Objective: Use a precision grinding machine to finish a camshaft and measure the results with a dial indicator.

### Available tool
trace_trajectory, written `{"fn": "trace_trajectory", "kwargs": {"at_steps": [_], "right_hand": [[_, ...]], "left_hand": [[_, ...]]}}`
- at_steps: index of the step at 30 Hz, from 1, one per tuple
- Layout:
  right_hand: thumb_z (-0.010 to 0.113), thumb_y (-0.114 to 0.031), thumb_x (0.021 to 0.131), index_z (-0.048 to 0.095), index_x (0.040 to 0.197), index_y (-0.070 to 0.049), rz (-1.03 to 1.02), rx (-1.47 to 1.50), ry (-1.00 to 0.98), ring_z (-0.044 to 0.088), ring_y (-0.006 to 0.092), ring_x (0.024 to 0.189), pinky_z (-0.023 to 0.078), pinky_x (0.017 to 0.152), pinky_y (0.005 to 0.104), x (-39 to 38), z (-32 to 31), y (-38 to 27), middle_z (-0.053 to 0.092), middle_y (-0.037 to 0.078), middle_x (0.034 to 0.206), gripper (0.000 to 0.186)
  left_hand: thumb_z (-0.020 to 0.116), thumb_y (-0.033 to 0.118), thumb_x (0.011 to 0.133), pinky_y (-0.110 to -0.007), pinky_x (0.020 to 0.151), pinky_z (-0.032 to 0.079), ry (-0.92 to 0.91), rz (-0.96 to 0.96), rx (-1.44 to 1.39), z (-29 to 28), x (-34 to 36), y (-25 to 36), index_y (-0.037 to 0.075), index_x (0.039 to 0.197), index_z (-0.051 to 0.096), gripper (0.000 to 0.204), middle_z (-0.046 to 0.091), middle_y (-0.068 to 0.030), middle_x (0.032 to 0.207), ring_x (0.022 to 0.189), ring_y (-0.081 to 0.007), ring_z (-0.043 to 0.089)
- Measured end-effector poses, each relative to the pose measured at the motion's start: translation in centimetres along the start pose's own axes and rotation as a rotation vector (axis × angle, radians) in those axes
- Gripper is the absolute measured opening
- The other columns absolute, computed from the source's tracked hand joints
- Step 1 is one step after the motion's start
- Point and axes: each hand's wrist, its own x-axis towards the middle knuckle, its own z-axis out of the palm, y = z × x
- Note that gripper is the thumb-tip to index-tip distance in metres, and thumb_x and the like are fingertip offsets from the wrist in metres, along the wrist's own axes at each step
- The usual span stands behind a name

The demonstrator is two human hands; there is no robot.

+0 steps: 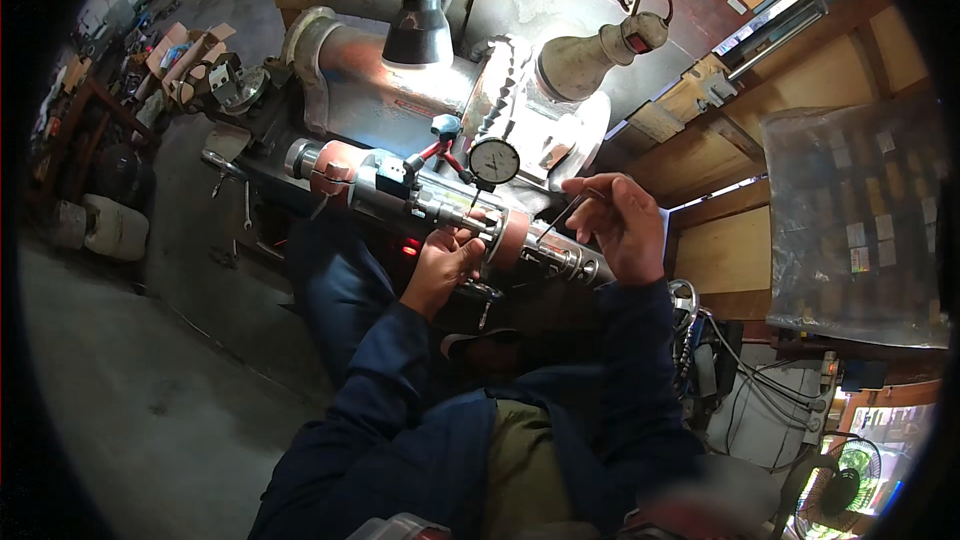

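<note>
A long metal shaft assembly (390,178) with reddish-brown collars lies across the bench in front of me. My left hand (445,262) is closed at its near side, fingers curled round a small metal part beside the right-hand collar (510,240); the fingertips are partly hidden. Just above that hand sits a round white-faced dial indicator (494,161), with a red-jointed holder arm (440,148) next to it. My right hand (622,225) is raised over the right end of the shaft, pinching a thin dark rod (562,218) that slants down toward the collar.
A black lamp (418,35) and a beige lamp (600,58) shine down beyond the shaft. Behind it lies a large metal cylinder (385,75). Wrenches (247,205) rest at the left. A plastic-covered panel (860,225) and a fan (840,488) stand at the right.
</note>
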Motion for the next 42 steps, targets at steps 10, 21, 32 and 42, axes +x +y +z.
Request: {"fn": "trace_trajectory", "kwargs": {"at_steps": [10,21,32,42], "right_hand": [[0.068,-0.043,0.087,0.061,0.099,-0.002,0.082,0.262,-0.531,0.055,0.0114,0.067,0.046,0.060,0.0235,3.7,-3.1,2.7,0.061,0.007,0.089,0.044],[0.064,-0.047,0.089,0.062,0.098,-0.005,0.104,-0.129,-0.355,0.052,0.0087,0.074,0.043,0.063,0.0222,0.9,-1.0,-0.4,0.057,0.002,0.084,0.044],[0.056,-0.055,0.091,0.060,0.083,-0.002,-0.313,-0.469,-0.191,0.051,0.0092,0.073,0.041,0.067,0.0247,0.2,0.4,1.9,0.056,0.003,0.081,0.054],[0.050,-0.038,0.101,0.059,0.101,-0.001,-0.070,-0.402,-0.341,0.056,0.0110,0.077,0.048,0.079,0.0299,-0.1,0.8,1.9,0.056,0.002,0.081,0.038]], "left_hand": [[0.071,0.024,0.089,-0.018,0.053,0.045,-0.008,0.020,0.015,-0.3,0.2,-0.3,0.006,0.132,0.050,0.051,0.064,-0.0004,0.090,0.061,-0.0052,0.055],[0.068,0.018,0.092,-0.018,0.060,0.047,-0.046,0.067,0.028,0.2,0.1,0.0,0.006,0.136,0.046,0.052,0.064,-0.0031,0.113,0.077,-0.0039,0.057],[0.072,0.031,0.088,-0.015,0.054,0.035,-0.139,0.120,-0.106,0.4,0.8,-0.5,0.004,0.136,0.045,0.061,0.059,0.0030,0.097,0.064,-0.0004,0.045],[0.073,0.033,0.088,-0.016,0.055,0.037,-0.125,0.113,0.043,0.0,0.5,-0.5,0.006,0.134,0.048,0.059,0.059,0.0040,0.087,0.065,-0.0001,0.047]]}}
